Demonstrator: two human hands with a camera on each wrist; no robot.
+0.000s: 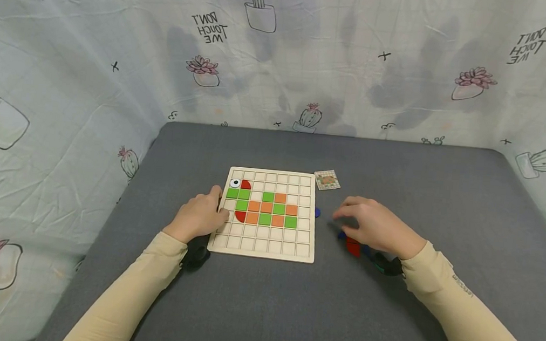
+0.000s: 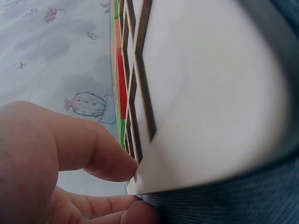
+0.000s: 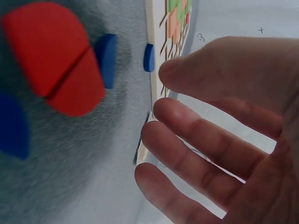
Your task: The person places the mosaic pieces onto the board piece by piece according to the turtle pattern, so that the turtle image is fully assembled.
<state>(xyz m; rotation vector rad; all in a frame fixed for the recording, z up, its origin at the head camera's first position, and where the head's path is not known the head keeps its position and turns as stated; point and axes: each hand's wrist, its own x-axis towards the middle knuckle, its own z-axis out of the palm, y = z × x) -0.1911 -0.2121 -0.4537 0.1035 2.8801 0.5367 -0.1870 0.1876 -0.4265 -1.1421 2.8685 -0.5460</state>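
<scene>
A pale wooden grid board (image 1: 262, 242) lies on the table, bearing green and orange squares, two red rounded pieces and a white eye tile (image 1: 235, 183). My left hand (image 1: 201, 215) grips the board's left edge, its thumb (image 2: 112, 161) on the top and other fingers against the side. To the right of the board, my right hand (image 1: 377, 225) hovers with fingers loosely bent and apart, holding nothing. Below it lie red rounded pieces (image 3: 51, 46) and blue rounded pieces (image 3: 107, 60). One more blue piece (image 1: 317, 212) sits by the board's right edge.
A small picture card (image 1: 327, 180) lies at the board's far right corner. Something green (image 1: 379, 267) shows partly under my right wrist. The dark grey table (image 1: 261, 310) ends at a patterned cloth (image 1: 312, 60) behind.
</scene>
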